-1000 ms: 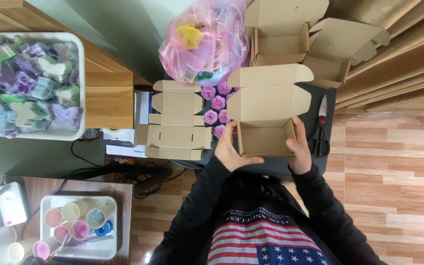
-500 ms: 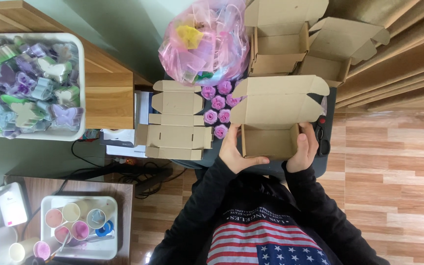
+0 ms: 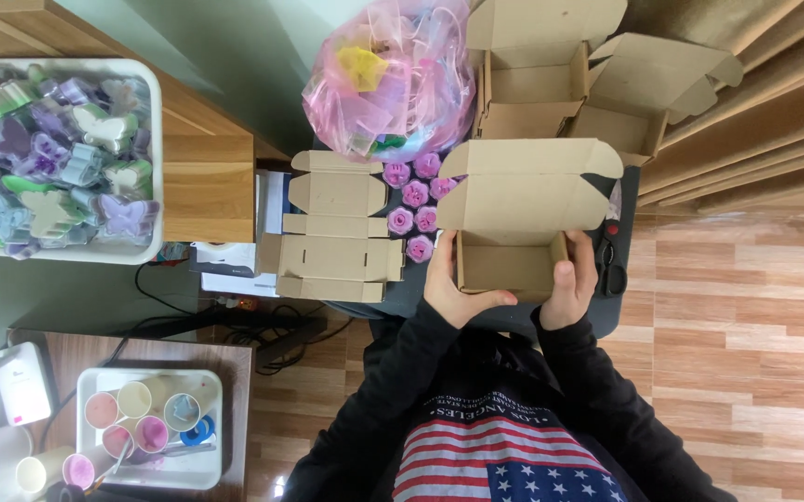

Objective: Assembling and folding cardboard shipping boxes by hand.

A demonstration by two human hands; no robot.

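Your left hand [image 3: 448, 293] and right hand [image 3: 571, 290] both grasp one open box [image 3: 514, 232]. Six pink flowers [image 3: 414, 206] beside it, two more boxes [image 3: 560, 93] behind.

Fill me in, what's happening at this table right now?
A person holds a small open cardboard box with both hands: left hand on its left wall, right hand on its right wall, lid flap standing up. The box looks empty inside. Beside it lie pink rose-shaped pieces, a stack of flat unfolded boxes, a pink plastic bag and more open boxes behind.
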